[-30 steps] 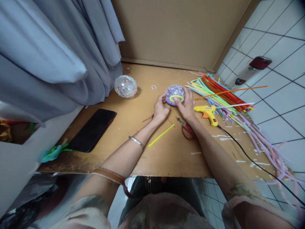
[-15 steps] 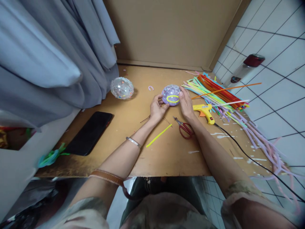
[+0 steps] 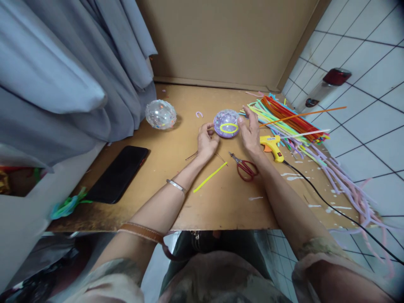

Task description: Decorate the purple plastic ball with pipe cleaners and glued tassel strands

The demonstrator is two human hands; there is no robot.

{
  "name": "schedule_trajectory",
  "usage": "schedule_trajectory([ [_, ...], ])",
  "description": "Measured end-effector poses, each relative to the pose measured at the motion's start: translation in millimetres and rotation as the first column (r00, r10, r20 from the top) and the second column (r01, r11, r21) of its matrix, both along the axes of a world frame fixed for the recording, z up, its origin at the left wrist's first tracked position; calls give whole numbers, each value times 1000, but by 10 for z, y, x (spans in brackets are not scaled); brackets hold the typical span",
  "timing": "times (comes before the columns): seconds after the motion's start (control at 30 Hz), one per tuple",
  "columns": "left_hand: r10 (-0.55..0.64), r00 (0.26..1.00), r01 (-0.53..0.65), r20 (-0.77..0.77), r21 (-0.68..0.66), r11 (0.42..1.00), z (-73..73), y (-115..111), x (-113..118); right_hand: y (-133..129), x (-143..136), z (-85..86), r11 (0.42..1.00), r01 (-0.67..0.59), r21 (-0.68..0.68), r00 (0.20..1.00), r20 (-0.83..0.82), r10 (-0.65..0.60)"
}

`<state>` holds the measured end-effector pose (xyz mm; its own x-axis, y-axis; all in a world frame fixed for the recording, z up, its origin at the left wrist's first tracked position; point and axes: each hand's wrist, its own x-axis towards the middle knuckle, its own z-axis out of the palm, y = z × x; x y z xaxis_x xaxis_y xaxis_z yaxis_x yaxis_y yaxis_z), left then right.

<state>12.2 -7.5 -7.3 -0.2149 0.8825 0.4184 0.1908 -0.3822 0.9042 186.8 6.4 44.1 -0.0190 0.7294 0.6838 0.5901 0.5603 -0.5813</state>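
My left hand point(image 3: 206, 141) and right hand point(image 3: 251, 132) sat open either side of the dome point(image 3: 226, 123), gripping nothing. Ring point(image 3: 228, 128) looked stuck on; next probably needs the glue gun point(image 3: 270, 145).

Both bare forearms reach forward and converge near the middle of the view. The left hand point(image 3: 206, 141) is loosely curled, fingers bent inward, with a thin bangle on its wrist. The right hand point(image 3: 251, 132) is open, fingers spread and slightly raised, palm facing left.
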Motion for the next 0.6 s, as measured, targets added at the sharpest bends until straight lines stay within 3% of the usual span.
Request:
schedule_trajectory([
  [0.1, 86, 996, -86, 4, -33, 996, 28, -20, -16, -75, 7, 120, 999, -2, 51, 999, -39, 4],
  [0.27, 124, 985, -115, -120, 83, 990, 212, -179, -15, -399, 31, 175, 994, -69, -83, 998, -20, 67],
  [0.37, 51, 973, -20, -227, 138, 990, 320, -326, 27, -641, 123, 127, 979, -93, -179, 967, 217, 131],
  [0.47, -17, 957, 58, -291, 132, 990, 372, -449, 84, -813, 206, 98, 974, 9, -228, 869, 484, 105],
  [0.6, -47, 956, 85, -291, 121, 989, 396, -524, 112, -884, 195, 98, 965, 73, -252, 777, 621, 103],
])
